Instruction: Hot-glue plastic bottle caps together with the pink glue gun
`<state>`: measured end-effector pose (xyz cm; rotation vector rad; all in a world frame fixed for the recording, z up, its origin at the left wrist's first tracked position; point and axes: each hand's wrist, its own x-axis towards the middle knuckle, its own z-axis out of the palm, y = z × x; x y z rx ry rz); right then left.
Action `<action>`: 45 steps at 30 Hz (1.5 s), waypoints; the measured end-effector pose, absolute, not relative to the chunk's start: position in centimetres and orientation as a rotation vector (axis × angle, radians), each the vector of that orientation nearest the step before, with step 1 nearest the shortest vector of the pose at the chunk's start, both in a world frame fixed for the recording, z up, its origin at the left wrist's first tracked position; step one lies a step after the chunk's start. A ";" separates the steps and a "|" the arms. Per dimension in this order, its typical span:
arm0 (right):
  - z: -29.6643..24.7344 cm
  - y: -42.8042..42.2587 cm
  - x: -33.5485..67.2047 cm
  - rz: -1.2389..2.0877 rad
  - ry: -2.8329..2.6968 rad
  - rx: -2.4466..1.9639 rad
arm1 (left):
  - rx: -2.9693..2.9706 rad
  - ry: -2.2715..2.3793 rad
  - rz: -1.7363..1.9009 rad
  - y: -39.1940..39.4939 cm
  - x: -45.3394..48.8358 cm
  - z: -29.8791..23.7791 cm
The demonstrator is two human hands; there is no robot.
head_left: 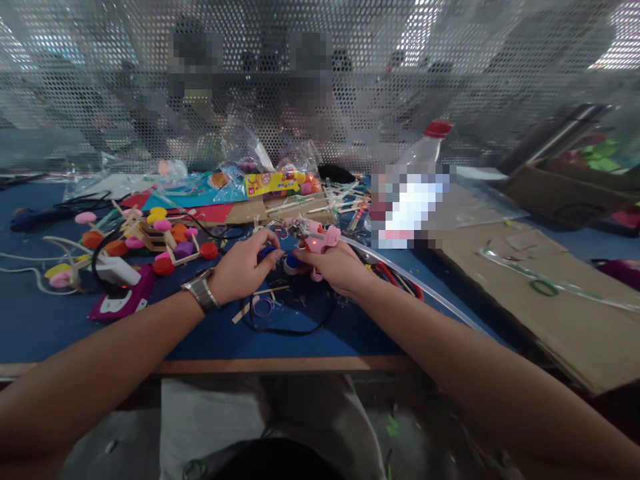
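My right hand (343,268) is closed around a pink hot glue gun (317,235) with a small red light on its side. The gun's nozzle end is near some tangled, shiny material at the left and is hard to make out. Between finger and thumb, my left hand (240,268) pinches a small dark blue piece (269,253), partly covered by the fingers. A blue and white round piece (293,265) sits just under my right fingertips; I cannot tell whether they touch it. A black cord (295,332) loops on the table below both hands.
On the left are a stick model with coloured pompoms (173,240) and a purple power strip (127,297) with a white plug. A clear bottle with a red cap (440,129) stands behind at right. Cardboard (530,287) covers the right side; a clear strip (425,283) crosses toward it.
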<state>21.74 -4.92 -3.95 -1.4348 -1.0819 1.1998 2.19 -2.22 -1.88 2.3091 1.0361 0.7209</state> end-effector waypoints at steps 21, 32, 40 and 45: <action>-2.5 -5.5 23.5 1.475 -1.025 -0.865 | 1.442 0.900 1.071 -1.3 2.6 -2.4; -2.0 -5.9 23.5 1.452 -1.065 -0.855 | 1.378 0.690 1.173 -0.8 2.7 -3.0; -2.1 -6.1 23.3 1.403 -1.123 -0.923 | 1.316 0.643 1.141 -1.2 2.8 -2.7; -2.2 -6.4 23.1 1.408 -1.144 -0.929 | 1.297 0.659 1.139 -1.2 2.8 -2.9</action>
